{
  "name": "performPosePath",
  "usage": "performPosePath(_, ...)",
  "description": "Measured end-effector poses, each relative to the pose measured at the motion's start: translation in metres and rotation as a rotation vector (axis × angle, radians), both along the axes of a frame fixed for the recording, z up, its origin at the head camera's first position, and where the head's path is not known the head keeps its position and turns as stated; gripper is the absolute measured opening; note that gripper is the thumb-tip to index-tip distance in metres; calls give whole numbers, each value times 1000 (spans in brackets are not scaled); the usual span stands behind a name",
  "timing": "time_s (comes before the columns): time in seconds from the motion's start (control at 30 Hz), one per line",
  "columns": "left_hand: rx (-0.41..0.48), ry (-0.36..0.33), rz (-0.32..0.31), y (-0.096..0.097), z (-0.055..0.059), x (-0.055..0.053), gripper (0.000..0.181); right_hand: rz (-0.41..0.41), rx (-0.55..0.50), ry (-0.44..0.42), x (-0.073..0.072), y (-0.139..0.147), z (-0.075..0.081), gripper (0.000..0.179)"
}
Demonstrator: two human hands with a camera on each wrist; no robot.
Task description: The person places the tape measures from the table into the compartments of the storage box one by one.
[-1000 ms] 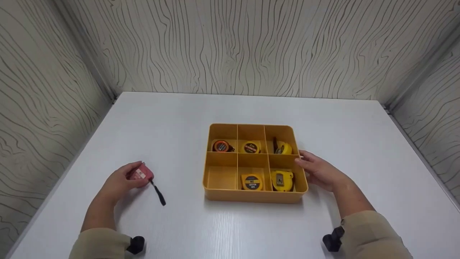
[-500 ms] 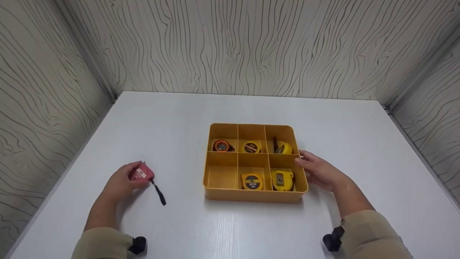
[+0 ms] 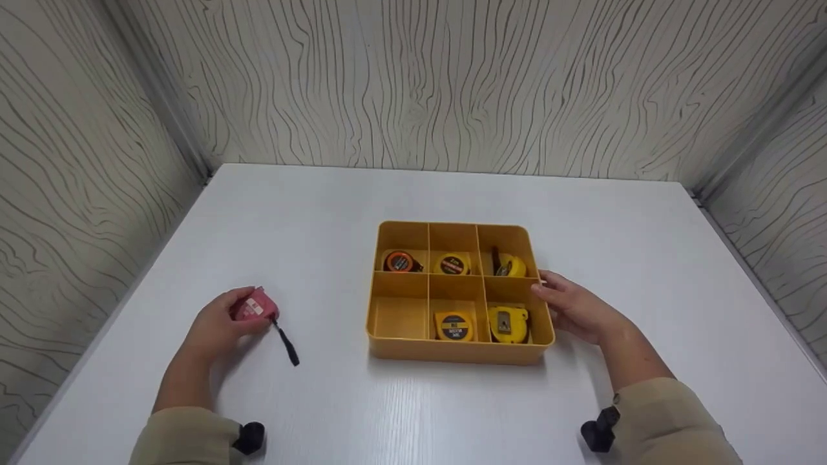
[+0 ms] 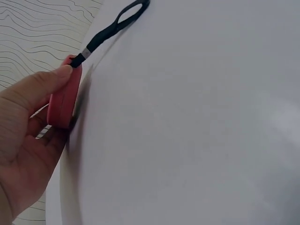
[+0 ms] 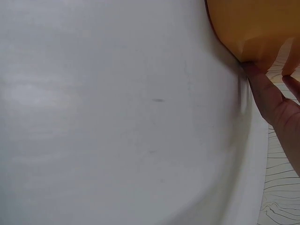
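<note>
At the left of the table my left hand (image 3: 216,326) holds a red tape measure (image 3: 258,305) between thumb and fingers. A black wrist strap (image 4: 105,35) trails from its corner across the white surface. Whether the case touches the table is hard to tell. My right hand (image 3: 578,309) rests against the outer right wall of a yellow six-compartment box (image 3: 452,352), its fingers fairly straight. In the right wrist view, fingertips (image 5: 253,70) touch that wall low down. The box's front left compartment (image 3: 399,316) holds nothing.
Tape measures sit in the other compartments: an orange-and-black one (image 3: 400,261), a round-faced yellow one (image 3: 454,263), a tilted yellow one (image 3: 512,266), an orange-yellow one (image 3: 454,326) and a larger yellow one (image 3: 509,324). Wood-patterned panels (image 3: 413,84) border the white table (image 3: 310,213).
The red tape measure has turned and shifted very slightly in my left hand, and its strap has moved a little with it. My right hand and the box stay practically where they were.
</note>
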State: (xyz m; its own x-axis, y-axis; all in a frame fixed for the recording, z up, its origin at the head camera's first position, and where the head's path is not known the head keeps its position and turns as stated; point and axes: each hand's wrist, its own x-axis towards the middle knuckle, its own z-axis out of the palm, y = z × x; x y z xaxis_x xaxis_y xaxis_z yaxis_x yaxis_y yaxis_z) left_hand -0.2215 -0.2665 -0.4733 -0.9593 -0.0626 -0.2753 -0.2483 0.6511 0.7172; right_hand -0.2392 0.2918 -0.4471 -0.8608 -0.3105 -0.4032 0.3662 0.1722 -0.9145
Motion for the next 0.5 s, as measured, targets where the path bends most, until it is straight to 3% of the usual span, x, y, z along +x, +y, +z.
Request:
performPosePath(0.23,47,3,18,2,8,-1,88,2,0,11,0,1,-1,65)
performPosePath(0.5,30,42,-22,11,18,-5,82,2,2,12,0,1,-1,63)
